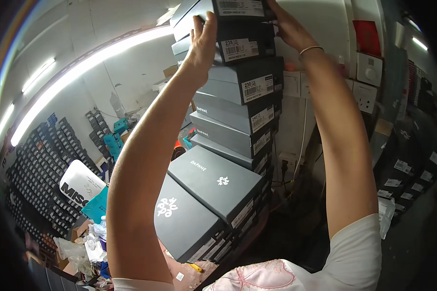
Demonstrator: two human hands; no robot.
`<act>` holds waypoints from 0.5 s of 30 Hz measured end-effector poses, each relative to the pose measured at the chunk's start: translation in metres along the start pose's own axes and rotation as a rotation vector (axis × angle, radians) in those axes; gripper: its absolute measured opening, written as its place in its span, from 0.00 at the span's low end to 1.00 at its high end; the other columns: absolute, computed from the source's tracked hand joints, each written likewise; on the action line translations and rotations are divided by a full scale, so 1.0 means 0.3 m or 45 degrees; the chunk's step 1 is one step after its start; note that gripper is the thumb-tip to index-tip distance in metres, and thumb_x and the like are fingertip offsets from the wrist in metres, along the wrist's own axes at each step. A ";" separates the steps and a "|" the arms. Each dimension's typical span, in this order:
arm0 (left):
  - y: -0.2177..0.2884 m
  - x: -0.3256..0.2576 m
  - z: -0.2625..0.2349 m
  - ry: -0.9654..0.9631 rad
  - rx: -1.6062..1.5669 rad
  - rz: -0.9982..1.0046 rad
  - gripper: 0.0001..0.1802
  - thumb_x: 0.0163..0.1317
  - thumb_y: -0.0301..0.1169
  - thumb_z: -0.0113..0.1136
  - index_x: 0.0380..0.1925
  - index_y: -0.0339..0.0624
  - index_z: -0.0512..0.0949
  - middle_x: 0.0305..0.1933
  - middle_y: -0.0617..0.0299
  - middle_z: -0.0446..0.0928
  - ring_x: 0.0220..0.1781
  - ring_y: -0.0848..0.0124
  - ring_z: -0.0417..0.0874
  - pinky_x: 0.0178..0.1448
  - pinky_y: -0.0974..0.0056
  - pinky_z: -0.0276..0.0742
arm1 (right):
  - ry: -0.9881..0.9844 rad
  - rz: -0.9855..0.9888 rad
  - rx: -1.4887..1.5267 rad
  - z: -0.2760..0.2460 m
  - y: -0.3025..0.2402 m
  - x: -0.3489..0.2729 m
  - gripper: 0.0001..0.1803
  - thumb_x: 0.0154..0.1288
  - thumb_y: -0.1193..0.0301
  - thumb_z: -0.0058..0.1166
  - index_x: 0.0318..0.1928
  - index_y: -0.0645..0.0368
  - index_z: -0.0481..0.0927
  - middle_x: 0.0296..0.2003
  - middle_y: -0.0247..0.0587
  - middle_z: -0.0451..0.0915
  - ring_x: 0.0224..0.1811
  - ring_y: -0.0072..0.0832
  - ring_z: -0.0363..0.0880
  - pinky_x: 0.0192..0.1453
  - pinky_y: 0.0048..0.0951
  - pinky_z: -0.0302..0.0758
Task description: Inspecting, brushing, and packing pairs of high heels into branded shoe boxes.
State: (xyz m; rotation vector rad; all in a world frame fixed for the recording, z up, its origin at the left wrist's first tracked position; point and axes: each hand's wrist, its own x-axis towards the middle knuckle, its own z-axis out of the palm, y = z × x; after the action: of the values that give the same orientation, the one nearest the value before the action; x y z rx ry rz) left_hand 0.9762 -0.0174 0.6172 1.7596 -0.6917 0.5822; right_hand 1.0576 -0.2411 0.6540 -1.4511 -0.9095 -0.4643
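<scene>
Both my arms are raised to the top of a tall stack of dark grey shoeboxes (228, 80). Against the left side of the topmost shoebox (194, 13), my left hand (203, 46) presses with its fingers pointing up. At the opposite side is my right hand (291, 30), its fingertips partly hidden by the box and the upper picture edge. The top shoebox sits between the two hands, resting on or just over the shoebox (196, 46) below. White labels show on the box ends. Lower shoeboxes (216, 182) form shorter piles nearer to me.
Many shoeboxes (48, 165) line the left wall, and more stacks (408, 160) stand at right. Plastic bags and clutter (90, 247) lie at lower left. A yellow-handled tool (195, 267) lies by the near pile. Wall sockets (365, 97) and cables are behind the stack.
</scene>
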 end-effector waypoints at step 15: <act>-0.102 -0.237 -0.371 -0.543 0.063 0.213 0.40 0.68 0.47 0.52 0.74 0.52 0.46 0.66 0.52 0.68 0.66 0.60 0.71 0.66 0.57 0.68 | 0.944 -0.724 -0.933 0.013 0.076 0.041 0.28 0.66 0.62 0.57 0.62 0.63 0.68 0.47 0.45 0.78 0.48 0.32 0.76 0.50 0.31 0.75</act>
State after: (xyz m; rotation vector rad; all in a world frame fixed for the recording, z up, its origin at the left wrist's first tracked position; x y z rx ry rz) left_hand 0.9424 0.1080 0.5785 1.9043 -1.1357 0.3363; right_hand 1.0815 -0.2318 0.6484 -1.4397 -0.5303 -1.7699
